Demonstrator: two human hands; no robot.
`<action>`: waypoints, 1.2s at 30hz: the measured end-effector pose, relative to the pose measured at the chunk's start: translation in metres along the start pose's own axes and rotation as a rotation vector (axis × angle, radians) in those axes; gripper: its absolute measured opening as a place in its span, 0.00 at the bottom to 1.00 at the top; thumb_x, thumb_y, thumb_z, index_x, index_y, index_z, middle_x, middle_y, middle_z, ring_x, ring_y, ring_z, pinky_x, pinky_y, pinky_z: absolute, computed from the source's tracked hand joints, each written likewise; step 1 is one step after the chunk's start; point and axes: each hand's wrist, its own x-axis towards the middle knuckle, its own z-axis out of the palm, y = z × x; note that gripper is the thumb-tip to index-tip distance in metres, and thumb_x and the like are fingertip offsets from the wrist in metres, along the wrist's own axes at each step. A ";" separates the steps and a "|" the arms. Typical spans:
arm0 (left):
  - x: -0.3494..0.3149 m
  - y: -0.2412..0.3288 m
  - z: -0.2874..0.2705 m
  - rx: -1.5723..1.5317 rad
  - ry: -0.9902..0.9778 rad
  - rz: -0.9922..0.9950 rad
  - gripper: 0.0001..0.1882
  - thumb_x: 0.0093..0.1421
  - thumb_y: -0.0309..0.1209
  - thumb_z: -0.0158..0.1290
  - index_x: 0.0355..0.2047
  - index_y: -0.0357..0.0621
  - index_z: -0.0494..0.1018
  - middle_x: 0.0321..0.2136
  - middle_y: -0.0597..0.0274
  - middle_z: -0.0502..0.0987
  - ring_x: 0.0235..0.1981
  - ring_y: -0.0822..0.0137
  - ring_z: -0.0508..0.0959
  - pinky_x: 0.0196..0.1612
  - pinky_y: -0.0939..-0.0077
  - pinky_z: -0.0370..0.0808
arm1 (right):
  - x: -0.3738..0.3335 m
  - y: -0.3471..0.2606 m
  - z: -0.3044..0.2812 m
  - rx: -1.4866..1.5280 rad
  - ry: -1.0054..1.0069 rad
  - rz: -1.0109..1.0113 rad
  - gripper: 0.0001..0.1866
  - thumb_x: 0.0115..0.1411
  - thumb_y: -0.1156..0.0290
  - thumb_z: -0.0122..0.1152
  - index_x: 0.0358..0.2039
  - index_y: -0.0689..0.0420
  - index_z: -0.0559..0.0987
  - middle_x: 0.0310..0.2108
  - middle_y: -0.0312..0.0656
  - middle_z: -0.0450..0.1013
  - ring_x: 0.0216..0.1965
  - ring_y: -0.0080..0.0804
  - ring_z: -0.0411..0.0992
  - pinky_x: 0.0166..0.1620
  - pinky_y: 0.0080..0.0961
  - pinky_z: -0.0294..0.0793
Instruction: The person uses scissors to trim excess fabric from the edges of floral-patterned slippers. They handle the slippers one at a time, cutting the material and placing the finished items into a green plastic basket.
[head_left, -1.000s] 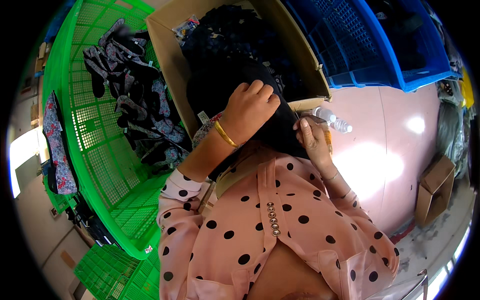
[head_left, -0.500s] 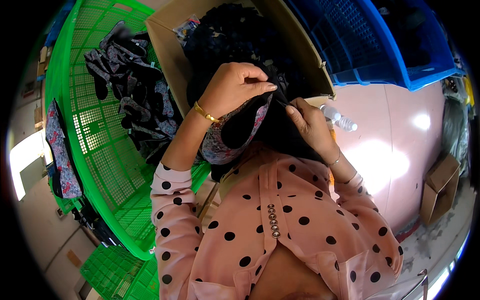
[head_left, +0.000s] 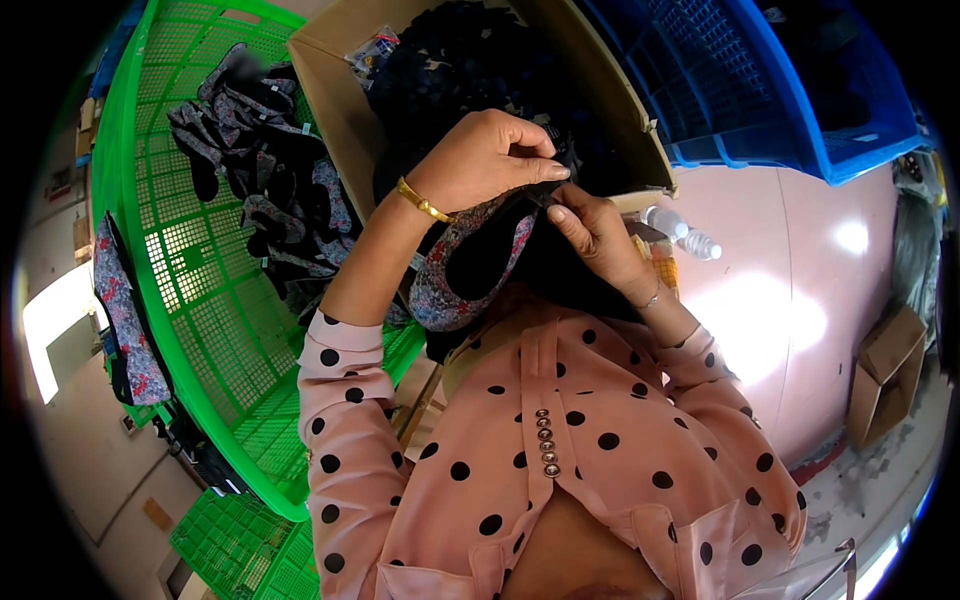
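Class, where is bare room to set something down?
On the pink surface between bottles and small carton, below the blue crate; also the green crate's near end, below its floral pieces. Crowded: the big box of dark scraps, and around left hand and right hand.

No lettering or number legible anywhere in view. Small white tags (head_left: 306, 130) sit on several of the floral-and-black pieces (head_left: 215, 125) heaped in the green basket (head_left: 125, 200), and one more pale tag (head_left: 416, 262) shows at the left edge of the nearer floral-edged piece (head_left: 445, 300); any marking on them too small to make out. Clear packet (head_left: 373, 53) in the upper left corner of the cardboard box (head_left: 335, 85) has coloured patches, red and blue among them, whether print or contents cannot be told.
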 end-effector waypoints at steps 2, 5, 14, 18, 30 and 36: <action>0.001 0.000 0.000 0.007 0.012 0.000 0.10 0.58 0.29 0.63 0.25 0.36 0.76 0.18 0.75 0.68 0.21 0.84 0.64 0.23 0.86 0.61 | 0.000 0.002 0.004 -0.007 0.024 -0.001 0.19 0.66 0.55 0.56 0.34 0.62 0.75 0.20 0.50 0.70 0.22 0.46 0.70 0.28 0.32 0.69; 0.002 -0.001 0.001 0.010 0.030 0.026 0.10 0.58 0.29 0.62 0.25 0.36 0.76 0.19 0.75 0.68 0.22 0.84 0.64 0.24 0.86 0.62 | 0.002 0.003 0.008 -0.008 0.061 0.000 0.18 0.66 0.56 0.56 0.33 0.61 0.75 0.20 0.50 0.69 0.21 0.47 0.70 0.27 0.33 0.69; 0.002 0.002 0.003 -0.004 0.083 0.046 0.09 0.58 0.28 0.62 0.26 0.35 0.76 0.20 0.75 0.70 0.23 0.84 0.66 0.25 0.86 0.64 | 0.007 -0.006 0.002 -0.197 0.062 0.034 0.21 0.65 0.54 0.57 0.26 0.60 0.74 0.18 0.50 0.66 0.20 0.46 0.67 0.26 0.33 0.68; -0.013 -0.015 -0.021 0.400 0.581 0.268 0.08 0.60 0.29 0.60 0.35 0.36 0.77 0.29 0.66 0.79 0.29 0.79 0.75 0.33 0.82 0.73 | 0.012 0.011 -0.003 0.201 0.109 0.114 0.25 0.68 0.51 0.51 0.23 0.60 0.72 0.16 0.36 0.61 0.20 0.22 0.62 0.26 0.22 0.63; -0.088 -0.020 0.086 1.019 0.793 0.094 0.17 0.47 0.30 0.65 0.39 0.43 0.78 0.32 0.61 0.75 0.35 0.59 0.73 0.39 0.69 0.72 | 0.047 0.004 0.012 0.257 0.109 0.041 0.25 0.67 0.48 0.51 0.39 0.61 0.76 0.21 0.39 0.70 0.22 0.25 0.68 0.27 0.21 0.67; -0.077 -0.034 0.072 0.897 0.861 0.093 0.11 0.49 0.26 0.63 0.35 0.43 0.79 0.29 0.62 0.75 0.32 0.62 0.73 0.35 0.70 0.72 | 0.062 0.005 0.018 -0.062 0.069 -0.034 0.24 0.66 0.48 0.53 0.39 0.61 0.77 0.27 0.49 0.77 0.28 0.43 0.77 0.33 0.30 0.73</action>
